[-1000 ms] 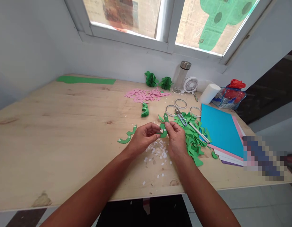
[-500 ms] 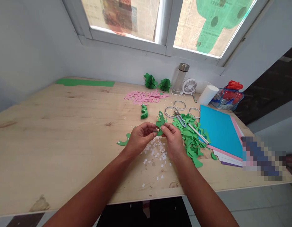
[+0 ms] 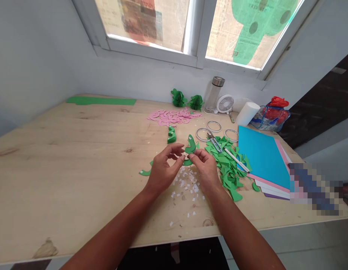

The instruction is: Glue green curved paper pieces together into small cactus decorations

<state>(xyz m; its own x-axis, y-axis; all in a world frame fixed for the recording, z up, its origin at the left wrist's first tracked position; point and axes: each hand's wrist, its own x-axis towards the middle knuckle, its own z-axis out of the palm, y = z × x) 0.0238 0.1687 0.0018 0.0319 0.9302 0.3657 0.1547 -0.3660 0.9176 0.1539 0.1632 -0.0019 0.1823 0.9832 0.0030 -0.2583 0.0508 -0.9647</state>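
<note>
A curved green paper cutout (image 3: 191, 144) with a small white patch near its top is pinched at its right edge by my right hand (image 3: 205, 165). Close to the cutout's left side is my left hand (image 3: 164, 167), its thumb and fingers apart with a gap between them. The left thumb tip is beside the cutout's lower curve; whether it touches cannot be made out. Another green cutout (image 3: 145, 173) with a white patch lies partly hidden behind my left hand. Beyond the hands sits a small stack of green cutouts (image 3: 171, 135). Tiny white paper bits (image 3: 187, 183) are scattered below the hands.
Green scraps (image 3: 228, 165) lie to the right with snips (image 3: 214, 142) and a white pen (image 3: 236, 160). Tape rings (image 3: 214, 126), pink cutouts (image 3: 172, 117), a bottle (image 3: 213, 95), a fan (image 3: 225, 103) and coloured sheets (image 3: 261, 155) are farther out.
My left fingers have drawn slightly left, away from the green cutout, and spread apart. My right hand still pinches it, and the cutout has tilted a little.
</note>
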